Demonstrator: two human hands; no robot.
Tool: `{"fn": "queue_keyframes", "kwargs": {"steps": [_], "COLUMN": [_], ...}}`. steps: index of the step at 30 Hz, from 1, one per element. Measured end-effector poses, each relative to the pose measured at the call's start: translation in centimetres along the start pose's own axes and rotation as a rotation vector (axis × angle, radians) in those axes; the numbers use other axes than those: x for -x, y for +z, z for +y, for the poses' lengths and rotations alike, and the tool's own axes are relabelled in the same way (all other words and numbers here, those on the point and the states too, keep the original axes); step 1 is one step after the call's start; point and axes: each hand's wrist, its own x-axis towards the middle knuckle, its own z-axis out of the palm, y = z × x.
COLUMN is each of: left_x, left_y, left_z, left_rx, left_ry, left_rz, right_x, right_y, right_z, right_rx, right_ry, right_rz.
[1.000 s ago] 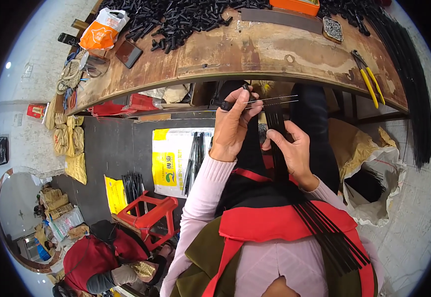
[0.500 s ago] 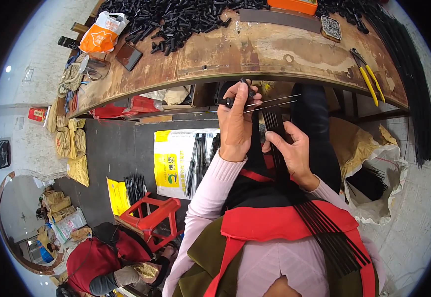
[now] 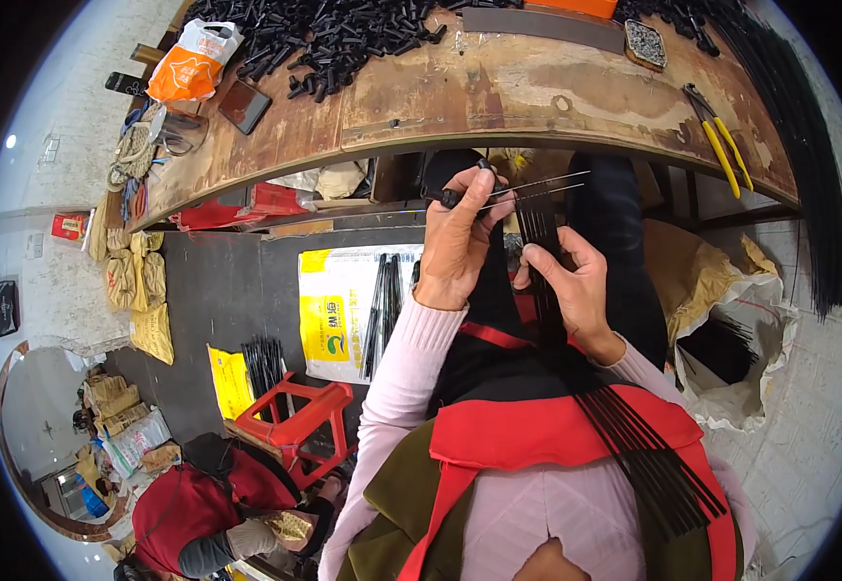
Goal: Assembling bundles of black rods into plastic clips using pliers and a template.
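My left hand (image 3: pixel 452 237) is closed around a black plastic fitting (image 3: pixel 450 198), with another dark end showing by the thumb tip. Two thin metal rods (image 3: pixel 549 183) stick out from this hand toward the right, across the top of a bundle of thin black rods (image 3: pixel 624 426). Pinched between thumb and fingers, the bundle is held by my right hand (image 3: pixel 576 290). Its lower ends fan out over my red apron (image 3: pixel 508 434). Whether the metal rods touch the bundle's upper ends I cannot tell.
A wooden workbench (image 3: pixel 498 107) bears a heap of black fittings (image 3: pixel 344 48), yellow-handled pliers (image 3: pixel 718 140), a tin of small metal pieces (image 3: pixel 645 45) and a phone (image 3: pixel 245 107). More black rods (image 3: pixel 798 145) hang off its right end. A red stool (image 3: pixel 300 421) and a person (image 3: pixel 189 513) are at lower left.
My left hand has shifted slightly left and tilted, its fingers curling closer round the fitting. The metal rods have moved a little with it. My right hand keeps its pinch on the bundle.
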Motion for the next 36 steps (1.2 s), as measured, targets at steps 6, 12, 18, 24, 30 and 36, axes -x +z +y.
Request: {"fn": "queue_keyframes", "kwargs": {"steps": [6, 12, 18, 24, 30, 36], "left_x": [-0.2, -0.1, -0.1, 0.0, 0.2, 2.2], "left_y": [-0.2, 0.0, 0.0, -0.1, -0.9, 1.1], "left_z": [-0.3, -0.4, -0.3, 0.1, 0.1, 0.2], "left_rx": [-0.010, -0.013, -0.004, -0.017, 0.001, 0.034], "left_ry": [-0.031, -0.033, -0.046, -0.034, -0.039, -0.094], "left_rz": [-0.004, -0.020, -0.046, -0.061, -0.100, 0.031], "right_x": [-0.1, -0.1, -0.2, 0.0, 0.0, -0.2], "right_y": [0.3, 0.1, 0.2, 0.7, 0.4, 0.3], "right_z": [-0.1, -0.2, -0.1, -0.3, 0.0, 0.1], "right_rx": [-0.022, -0.010, -0.006, 0.022, 0.047, 0.068], "right_ry": [-0.019, -0.026, -0.016, -0.060, -0.040, 0.002], "right_rz": [0.021, 0.019, 0.023, 0.046, 0.015, 0.031]}}
